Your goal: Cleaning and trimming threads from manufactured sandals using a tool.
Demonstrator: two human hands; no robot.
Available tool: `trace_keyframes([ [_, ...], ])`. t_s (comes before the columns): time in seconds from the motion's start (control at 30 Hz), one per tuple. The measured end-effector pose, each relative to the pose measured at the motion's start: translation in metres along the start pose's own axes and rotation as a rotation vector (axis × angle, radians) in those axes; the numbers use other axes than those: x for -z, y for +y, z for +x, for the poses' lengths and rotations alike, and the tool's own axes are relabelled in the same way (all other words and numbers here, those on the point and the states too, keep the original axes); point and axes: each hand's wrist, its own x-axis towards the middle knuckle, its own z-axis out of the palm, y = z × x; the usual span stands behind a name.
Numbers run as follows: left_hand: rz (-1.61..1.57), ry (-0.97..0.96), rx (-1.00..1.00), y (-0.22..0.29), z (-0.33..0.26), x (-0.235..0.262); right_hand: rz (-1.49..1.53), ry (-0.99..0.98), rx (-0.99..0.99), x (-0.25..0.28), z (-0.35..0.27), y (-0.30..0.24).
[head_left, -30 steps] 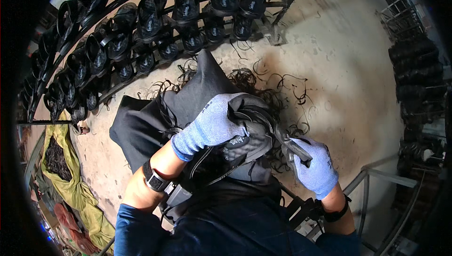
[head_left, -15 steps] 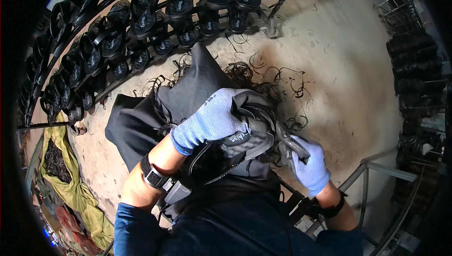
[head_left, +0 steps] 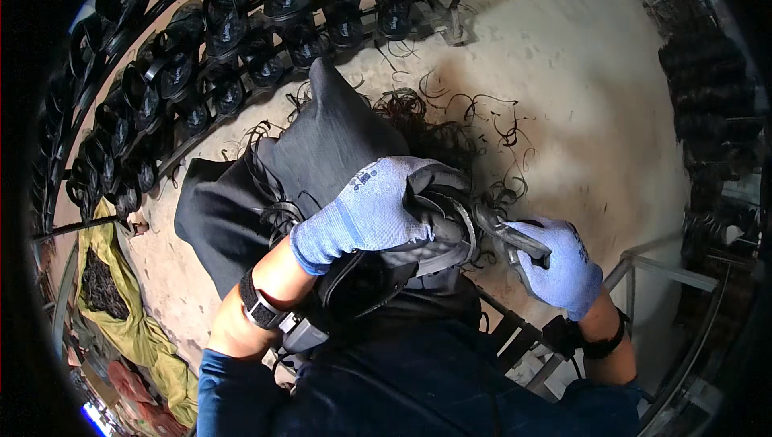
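My left hand [head_left: 374,205], in a blue-grey glove with dark fingers, is closed around a black slipper [head_left: 442,258] above my lap. The slipper's curved edge shows past the fingertips; much of it is under the hand. Just right of it, my right hand [head_left: 561,264], gloved the same way, has its fingers pinched together, the dark fingertips close to the slipper's edge. Whatever they hold is too dark to make out. Below my left wrist another black slipper [head_left: 366,286] rests on my lap. A dark cloth [head_left: 338,135] covers my legs.
Rows of black slippers hang on a metal rack [head_left: 178,165] at the far left. Curly black trimmings [head_left: 450,127] litter the floor beyond my knees. A yellow-green sack [head_left: 153,348] with dark scraps lies at left. A metal frame [head_left: 674,273] stands at right, with dark stacks [head_left: 708,99] behind.
My right hand has moved to the right and slightly down, away from my left hand. The slipper has tilted in my left hand, hiding its printed insole. The view has shifted slightly.
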Motion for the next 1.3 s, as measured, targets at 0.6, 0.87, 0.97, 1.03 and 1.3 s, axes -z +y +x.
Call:
trace_keyframes([
  [0.6,-0.01,0.002,-0.005,0.005,-0.01,-0.009,0.231,0.143,-0.053,-0.035,-0.029,-0.003],
  [0.87,0.038,-0.018,0.007,0.019,-0.011,-0.007,0.188,0.137,-0.102,-0.029,-0.037,-0.009],
  [0.97,0.015,0.002,-0.038,0.013,-0.013,-0.007,0.196,0.161,-0.066,-0.03,-0.033,-0.014],
  [1.03,-0.006,-0.009,0.0,0.01,-0.014,-0.008,0.166,0.163,-0.07,-0.034,-0.036,-0.014],
  [1.3,0.059,0.006,-0.024,0.014,-0.011,-0.01,-0.034,0.161,-0.036,-0.031,-0.031,-0.012],
])
